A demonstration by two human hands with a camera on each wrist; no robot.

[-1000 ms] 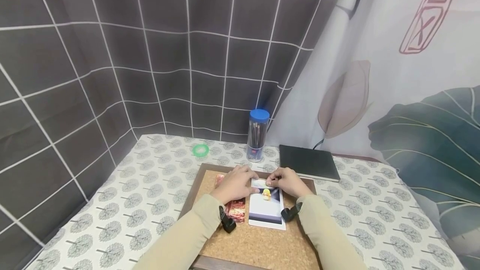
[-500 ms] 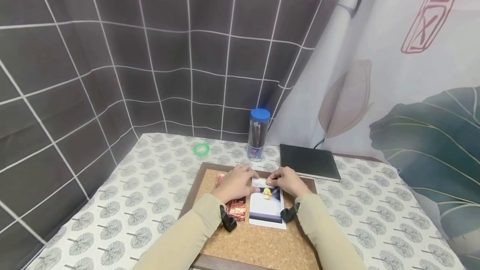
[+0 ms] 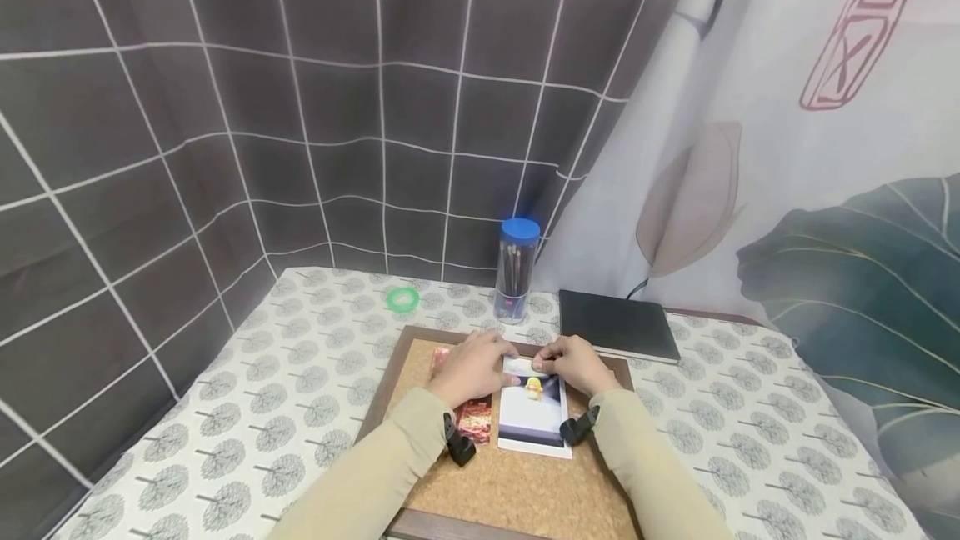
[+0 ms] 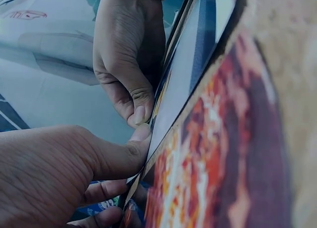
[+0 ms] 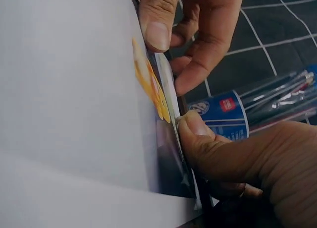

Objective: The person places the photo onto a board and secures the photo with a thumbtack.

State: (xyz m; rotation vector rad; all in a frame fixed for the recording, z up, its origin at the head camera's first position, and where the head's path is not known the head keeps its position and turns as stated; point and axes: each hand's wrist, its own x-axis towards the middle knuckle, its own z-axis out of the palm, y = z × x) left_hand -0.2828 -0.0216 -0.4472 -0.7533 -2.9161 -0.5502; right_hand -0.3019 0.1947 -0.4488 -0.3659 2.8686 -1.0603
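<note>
A white-bordered photo print [image 3: 531, 422] with a yellow toy figure lies on a brown-framed cork board [image 3: 517, 490]. My left hand [image 3: 474, 369] rests at its upper left; the thumb presses the print's edge, as the right wrist view also shows. At the top edge of the print, my right hand [image 3: 576, 363] pinches with thumb and index finger. A small pale tip [image 5: 179, 120] shows by that thumb, and what else sits in the pinch is hidden. Left of the print, a red-and-orange picture [image 3: 474, 423] lies partly under my left hand and wrist.
Behind the board stands a clear, blue-lidded tube [image 3: 515, 273] of brushes or pencils. A black flat case [image 3: 618, 326] lies to its right and a green tape ring [image 3: 402, 300] to its left. A tree-patterned cloth [image 3: 300, 407] covers the table; dark and white curtains hang behind.
</note>
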